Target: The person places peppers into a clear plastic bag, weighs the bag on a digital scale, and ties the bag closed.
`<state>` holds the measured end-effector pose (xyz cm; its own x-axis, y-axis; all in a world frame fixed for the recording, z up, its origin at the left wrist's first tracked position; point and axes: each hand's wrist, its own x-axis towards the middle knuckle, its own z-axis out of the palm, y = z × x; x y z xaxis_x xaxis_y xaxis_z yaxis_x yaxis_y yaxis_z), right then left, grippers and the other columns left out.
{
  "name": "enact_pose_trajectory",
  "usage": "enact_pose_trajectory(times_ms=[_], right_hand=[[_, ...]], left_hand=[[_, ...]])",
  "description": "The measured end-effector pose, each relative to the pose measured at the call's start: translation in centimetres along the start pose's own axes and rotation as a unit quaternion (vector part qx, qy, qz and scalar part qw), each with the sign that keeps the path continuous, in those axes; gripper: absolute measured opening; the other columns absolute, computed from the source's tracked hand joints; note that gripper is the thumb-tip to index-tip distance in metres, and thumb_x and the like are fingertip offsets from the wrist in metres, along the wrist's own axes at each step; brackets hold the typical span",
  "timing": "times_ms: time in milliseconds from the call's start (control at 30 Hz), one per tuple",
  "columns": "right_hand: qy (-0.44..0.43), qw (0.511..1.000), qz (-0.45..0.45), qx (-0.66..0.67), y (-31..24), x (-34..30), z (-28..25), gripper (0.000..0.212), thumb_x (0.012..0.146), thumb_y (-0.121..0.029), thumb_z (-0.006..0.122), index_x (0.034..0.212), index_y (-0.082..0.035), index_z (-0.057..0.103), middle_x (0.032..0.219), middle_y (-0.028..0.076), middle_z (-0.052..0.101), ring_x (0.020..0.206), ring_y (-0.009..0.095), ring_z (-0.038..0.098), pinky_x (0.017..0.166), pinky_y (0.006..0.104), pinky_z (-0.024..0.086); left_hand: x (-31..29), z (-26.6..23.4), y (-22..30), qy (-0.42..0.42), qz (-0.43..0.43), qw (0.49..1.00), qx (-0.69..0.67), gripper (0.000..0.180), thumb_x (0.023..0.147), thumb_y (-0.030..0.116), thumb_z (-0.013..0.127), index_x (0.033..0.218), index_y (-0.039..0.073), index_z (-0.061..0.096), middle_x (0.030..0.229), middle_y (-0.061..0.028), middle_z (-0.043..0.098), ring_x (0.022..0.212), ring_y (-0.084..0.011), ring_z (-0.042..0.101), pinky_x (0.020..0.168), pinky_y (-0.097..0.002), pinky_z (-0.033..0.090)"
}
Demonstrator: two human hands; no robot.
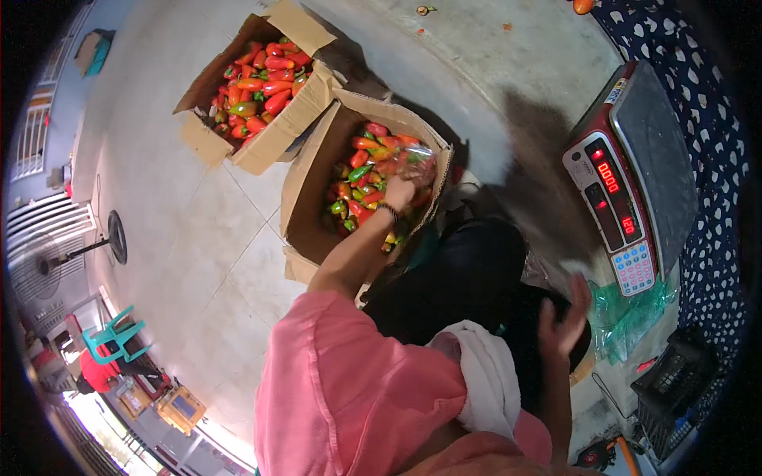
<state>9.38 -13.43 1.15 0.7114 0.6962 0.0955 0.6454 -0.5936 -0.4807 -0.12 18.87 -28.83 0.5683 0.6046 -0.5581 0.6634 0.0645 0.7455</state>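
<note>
My left hand point(399, 193), with a dark beaded bracelet at the wrist, reaches into the nearer cardboard box point(308, 190). Its fingers are closed at the edge of a clear plastic bag point(414, 163), though the fingertips are partly hidden. Red, orange and green peppers point(359, 176) fill the box around the hand, and some show through the plastic. Over by my dark-clothed leg, my right hand point(565, 324) is raised with fingers apart and nothing in it. Sheets of green plastic bags point(631, 321) lie on the floor to its right.
Another open cardboard box point(295, 28) of mostly red peppers point(266, 83) stands beyond. At right is a digital weighing scale point(655, 151) with a bare metal plate, beside dark patterned cloth point(718, 238). A black crate point(675, 369) sits lower right. A person in red point(99, 371) bends near a teal chair point(115, 335).
</note>
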Motion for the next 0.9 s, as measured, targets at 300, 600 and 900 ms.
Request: enact_pose_trajectory(times_ms=[300, 600, 900], right_hand=[[-0.156, 0.971, -0.159, 0.086, -10.0, 12.1, 7.3, 0.065, 0.065, -0.016, 0.066, 0.124, -0.006, 0.041, 0.107, 0.018, 0.047, 0.103, 0.035, 0.045, 0.093, 0.0484, 0.029], [-0.038, 0.99, -0.1, 0.093, -3.6, 3.4, 8.3, 0.031, 0.07, -0.006, 0.062, 0.101, -0.011, 0.06, 0.103, 0.012, 0.044, 0.108, 0.035, 0.044, 0.092, 0.0465, 0.035], [0.065, 0.983, -0.117, 0.125, -1.4, 3.8, 10.8, 0.043, 0.067, 0.001, 0.068, 0.104, -0.013, 0.054, 0.104, 0.011, 0.043, 0.105, 0.033, 0.047, 0.091, 0.0452, 0.037]], left_hand=[[-16.9, -9.6, 17.5, -0.378, 0.212, 0.757, -0.49, 0.018, 0.077, 0.016, 0.06, 0.079, -0.002, 0.062, 0.087, -0.0118, 0.061, 0.079, -0.019, 0.057, 0.076, -0.0288, 0.042], [5.2, -7.4, 0.1, 0.059, -0.024, 0.996, 0.057, 0.042, 0.074, 0.021, 0.06, 0.113, 0.011, 0.049, 0.111, -0.0191, 0.05, 0.1, -0.0328, 0.052, 0.083, -0.0389, 0.044], [7.3, 0.9, 5.5, -0.216, 0.119, 0.747, 0.618, 0.078, 0.061, 0.032, 0.071, 0.129, 0.029, 0.034, 0.14, -0.0062, 0.023, 0.13, -0.0334, 0.018, 0.093, -0.0524, 0.034]])
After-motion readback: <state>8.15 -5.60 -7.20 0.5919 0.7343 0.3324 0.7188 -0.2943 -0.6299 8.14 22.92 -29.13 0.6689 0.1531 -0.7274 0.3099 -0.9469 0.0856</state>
